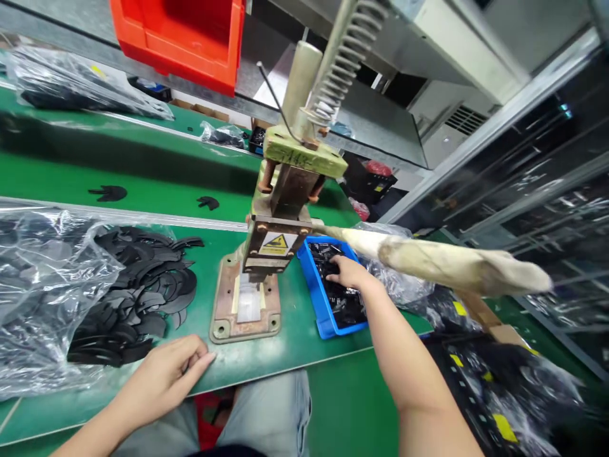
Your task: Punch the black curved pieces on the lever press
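My right hand (351, 273) is inside the blue bin (323, 311), over small black parts (340, 295). Its thumb and fingers are apart, and I see nothing held between them. Resting at the table's front edge, my left hand (174, 371) has loosely curled fingers with nothing visible in them. It is close to a pile of curved black flat pieces (147, 279) spilling from a clear plastic bag (47, 285). Between my hands stands a hand press (280, 216), its base plate (223, 317) on the green table. A pale strip (248, 301) lies under its ram.
The press's wrapped lever (442, 263) sticks out to the right above my right forearm. An orange bin (181, 38) hangs over the back left. Two black pieces (111, 193) lie on the green surface behind. Bagged black parts (514, 393) are stacked at right.
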`<action>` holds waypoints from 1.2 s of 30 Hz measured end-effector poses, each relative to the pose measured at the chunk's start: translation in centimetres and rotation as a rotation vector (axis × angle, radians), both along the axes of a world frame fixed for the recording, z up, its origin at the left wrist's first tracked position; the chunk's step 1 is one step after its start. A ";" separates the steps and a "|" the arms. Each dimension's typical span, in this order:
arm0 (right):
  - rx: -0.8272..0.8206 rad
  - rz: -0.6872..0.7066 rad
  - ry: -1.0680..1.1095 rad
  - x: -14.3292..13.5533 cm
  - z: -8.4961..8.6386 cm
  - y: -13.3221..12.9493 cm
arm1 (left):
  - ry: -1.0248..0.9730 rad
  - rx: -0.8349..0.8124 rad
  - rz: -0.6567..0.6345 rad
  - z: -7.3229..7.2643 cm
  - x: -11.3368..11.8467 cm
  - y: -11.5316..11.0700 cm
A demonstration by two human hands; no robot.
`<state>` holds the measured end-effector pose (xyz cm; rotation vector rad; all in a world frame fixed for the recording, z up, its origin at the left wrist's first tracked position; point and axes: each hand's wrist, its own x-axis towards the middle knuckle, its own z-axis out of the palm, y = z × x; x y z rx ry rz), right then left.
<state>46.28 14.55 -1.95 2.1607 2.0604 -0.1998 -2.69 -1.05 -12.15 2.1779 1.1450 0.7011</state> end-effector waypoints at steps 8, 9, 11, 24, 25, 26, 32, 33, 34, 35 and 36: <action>0.101 -0.040 0.084 -1.9 -0.5 -4.7 | 0.026 0.004 0.032 -0.1 0.1 -0.3; 0.127 -0.046 0.109 -2.0 -0.3 -5.1 | 0.022 0.000 0.044 -0.1 0.2 -0.3; 0.183 -0.057 0.174 -1.9 0.2 -6.1 | 0.010 -0.016 0.065 -0.2 0.2 -0.4; 0.474 -0.165 1.026 -9.1 1.2 -15.4 | -0.254 -0.066 0.095 4.8 2.1 -1.2; 0.436 -0.159 1.107 -10.9 0.7 -16.2 | -0.279 -0.056 0.075 5.7 2.7 -1.3; 0.396 -0.153 1.182 -12.7 0.2 -16.9 | -0.303 -0.054 0.051 6.5 3.3 -1.4; 0.156 -0.125 1.487 -20.5 -2.4 -19.8 | -0.399 -0.058 -0.033 8.3 5.2 -1.5; 0.124 -0.118 1.514 -21.1 -2.6 -20.0 | -0.396 -0.056 -0.042 8.2 5.1 -1.6; 0.098 -0.112 1.534 -21.6 -2.9 -20.2 | -0.389 -0.051 -0.048 8.0 5.0 -1.7; 0.078 -0.107 1.550 -21.9 -3.1 -20.3 | -0.382 -0.045 -0.055 7.9 4.8 -1.8; 0.063 -0.102 1.561 -22.1 -3.2 -20.4 | -0.376 -0.040 -0.065 7.8 4.6 -2.0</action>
